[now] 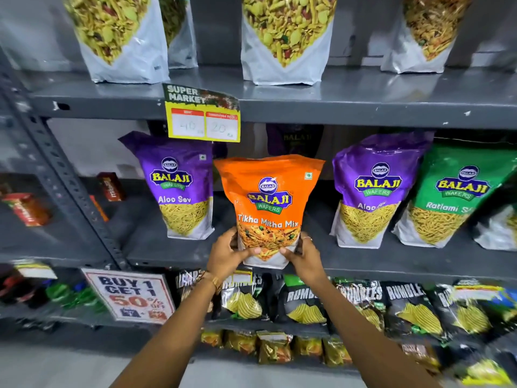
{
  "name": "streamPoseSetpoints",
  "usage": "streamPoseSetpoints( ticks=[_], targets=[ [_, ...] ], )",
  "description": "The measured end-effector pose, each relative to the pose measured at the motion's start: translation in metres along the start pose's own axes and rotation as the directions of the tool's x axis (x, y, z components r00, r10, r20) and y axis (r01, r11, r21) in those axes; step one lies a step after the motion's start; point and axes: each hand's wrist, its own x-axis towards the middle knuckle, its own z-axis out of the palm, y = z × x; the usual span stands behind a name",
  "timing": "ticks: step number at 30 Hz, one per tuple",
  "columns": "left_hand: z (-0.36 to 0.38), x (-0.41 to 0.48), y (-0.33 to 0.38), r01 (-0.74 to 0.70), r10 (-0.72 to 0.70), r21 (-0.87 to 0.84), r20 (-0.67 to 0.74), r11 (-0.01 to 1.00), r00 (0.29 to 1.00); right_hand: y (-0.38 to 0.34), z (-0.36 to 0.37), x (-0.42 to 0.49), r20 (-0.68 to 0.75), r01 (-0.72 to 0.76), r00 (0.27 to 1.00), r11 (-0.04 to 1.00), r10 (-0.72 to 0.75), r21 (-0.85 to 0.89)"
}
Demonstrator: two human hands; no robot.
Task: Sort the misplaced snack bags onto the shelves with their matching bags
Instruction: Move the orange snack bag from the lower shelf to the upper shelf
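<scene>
An orange Tikha Mitha Mix bag [268, 203] stands upright at the front of the middle shelf [173, 254], between two purple Aloo Sev bags [179, 189] [369, 191]. My left hand [228, 254] grips its lower left corner and my right hand [303, 257] grips its lower right corner. Whether its base touches the shelf is hidden by my hands. A green Ratlami Sev bag [453, 197] stands at the right. Another purple bag [293, 140] sits dimly behind the orange one.
White mix bags [285, 37] line the upper shelf [363, 105], with a yellow price tag [204, 119] hanging from its edge. Black Rumbles chip bags [305, 301] fill the shelf below, beside a "Buy 1 Get 1" sign [131, 295]. A grey upright post [70, 180] bounds the left.
</scene>
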Motion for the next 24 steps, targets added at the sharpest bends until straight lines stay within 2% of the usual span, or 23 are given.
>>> streamPoseSetpoints(
  ticks=[7, 11, 13, 15, 18, 24],
  targets=[
    [-0.018, -0.061, 0.031, -0.09, 0.096, 0.151, -0.031, 0.984, 0.995, -0.014, -0.015, -0.067, 0.058, 0.015, 0.998, 0.999, -0.017, 0.031],
    [-0.022, -0.074, 0.077, -0.278, 0.294, 0.368, 0.013, 0.887, 0.956, -0.029, -0.051, -0.096, 0.068, 0.052, 0.996, 0.998, -0.055, 0.045],
    [-0.015, -0.08, 0.098, -0.368, 0.378, 0.41, 0.058, 0.835, 0.924, -0.042, -0.075, -0.116, 0.049, 0.085, 0.995, 0.996, -0.087, 0.034],
    [-0.014, -0.085, 0.114, -0.447, 0.455, 0.373, 0.07, 0.813, 0.888, -0.056, -0.091, -0.127, 0.045, 0.112, 0.993, 0.993, -0.113, 0.025],
    [0.001, -0.094, 0.151, -0.552, 0.554, 0.229, 0.06, 0.802, 0.83, -0.082, -0.129, -0.148, 0.003, 0.166, 0.986, 0.986, -0.166, 0.016],
    [0.03, -0.097, 0.243, -0.666, 0.669, 0.069, -0.017, 0.743, 0.743, -0.139, -0.195, -0.167, -0.181, 0.34, 0.929, 0.938, -0.323, 0.074]
  ],
)
